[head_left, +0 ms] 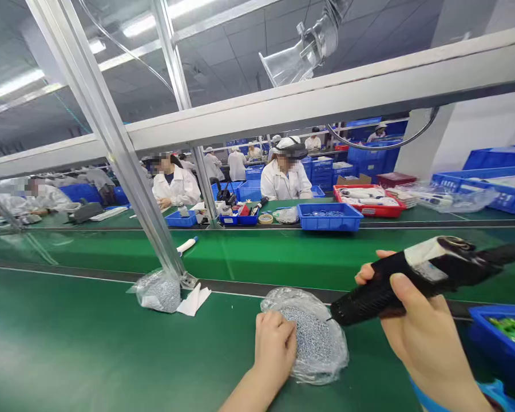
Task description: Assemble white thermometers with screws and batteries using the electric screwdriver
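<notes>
My left hand (273, 344) rests with curled fingers in an open clear plastic bag of small silver screws (315, 343) on the green bench; whether it holds any is hidden. My right hand (416, 320) grips a black electric screwdriver (395, 280), held nearly level above the bench, its tip pointing left at the bag's right edge. A white label wraps the tool's body.
A second bag of screws (158, 290) and a folded white paper (194, 298) lie by a slanted aluminium post (124, 166). A blue bin (504, 343) with green parts stands at right. Beyond a green conveyor (283, 254), people in white coats sit among blue bins (329, 217).
</notes>
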